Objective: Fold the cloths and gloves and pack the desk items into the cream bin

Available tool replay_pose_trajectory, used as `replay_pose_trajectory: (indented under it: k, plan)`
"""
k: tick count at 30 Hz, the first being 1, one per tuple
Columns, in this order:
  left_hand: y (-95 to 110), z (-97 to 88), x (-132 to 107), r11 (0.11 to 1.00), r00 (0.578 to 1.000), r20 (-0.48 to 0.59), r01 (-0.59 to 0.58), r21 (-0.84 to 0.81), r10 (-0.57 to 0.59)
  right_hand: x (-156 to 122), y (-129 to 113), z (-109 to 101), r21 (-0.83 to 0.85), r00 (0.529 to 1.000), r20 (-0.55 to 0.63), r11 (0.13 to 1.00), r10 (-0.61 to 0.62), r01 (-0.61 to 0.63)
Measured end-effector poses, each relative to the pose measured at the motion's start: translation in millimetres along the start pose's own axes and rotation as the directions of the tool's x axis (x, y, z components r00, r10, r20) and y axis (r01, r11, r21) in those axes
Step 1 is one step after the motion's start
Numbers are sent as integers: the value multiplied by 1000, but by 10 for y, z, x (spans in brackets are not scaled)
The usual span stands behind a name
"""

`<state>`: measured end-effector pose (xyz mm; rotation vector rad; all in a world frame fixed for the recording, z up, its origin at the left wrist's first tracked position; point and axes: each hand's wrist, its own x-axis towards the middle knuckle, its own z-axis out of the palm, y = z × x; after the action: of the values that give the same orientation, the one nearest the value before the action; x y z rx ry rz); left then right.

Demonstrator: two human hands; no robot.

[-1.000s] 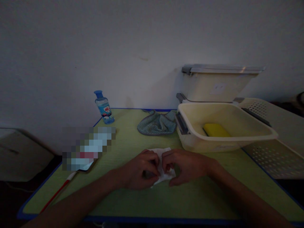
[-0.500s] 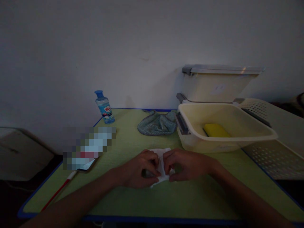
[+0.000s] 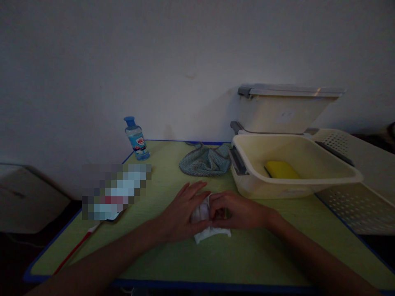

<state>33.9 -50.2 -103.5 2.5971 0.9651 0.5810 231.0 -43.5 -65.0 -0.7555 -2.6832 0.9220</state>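
Observation:
A small white tissue [image 3: 207, 233] lies crumpled on the green table [image 3: 173, 259], between my two hands. My left hand [image 3: 182, 211] rests on its left side with the fingers stretched out and spread. Fingers curled, my right hand [image 3: 236, 211] pinches the tissue's right part. Most of the tissue is hidden under the hands.
A cream tub [image 3: 308, 181] holding a yellow sponge [image 3: 281, 169] stands at the right, a lidded box [image 3: 284, 109] behind it. A teal cloth [image 3: 205, 161] lies at the back, a blue-capped bottle [image 3: 136, 139] at the back left. A perforated white panel [image 3: 358, 201] sits far right.
My left hand has opened, its fingers now stretched forward over the tissue. The tissue has been folded or bunched smaller, and its far edge no longer shows beyond the hands.

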Motion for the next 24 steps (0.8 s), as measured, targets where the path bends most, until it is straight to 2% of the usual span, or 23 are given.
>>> replay_pose_trajectory:
  k: [3, 6, 11, 15, 20, 24]
  plan:
    - [-10, 1, 0, 998, 984, 177, -5, 61, -5, -3, 16, 0, -10, 1000, 17, 1000, 8, -8]
    - [-20, -12, 9, 996, 971, 238, -1, 91, -21, -17, 14, -10, -9, 1000, 16, 1000, 12, -12]
    - [-8, -32, 10, 997, 970, 240, 17, 81, -36, -34, -3, -35, -38, 998, 48, 998, 43, -41]
    - [-2, -46, 1, 999, 978, 205, 24, 43, -32, -25, -12, -55, -62, 996, 94, 998, 8, -2]
    - [-31, -66, 4, 997, 986, 151, -70, -35, 74, -31, -40, -77, -76, 993, 113, 997, 18, -9]
    - [-44, -122, 17, 983, 975, 154, -139, -123, 157, -59, -58, -99, -89, 994, 108, 996, 7, 3]
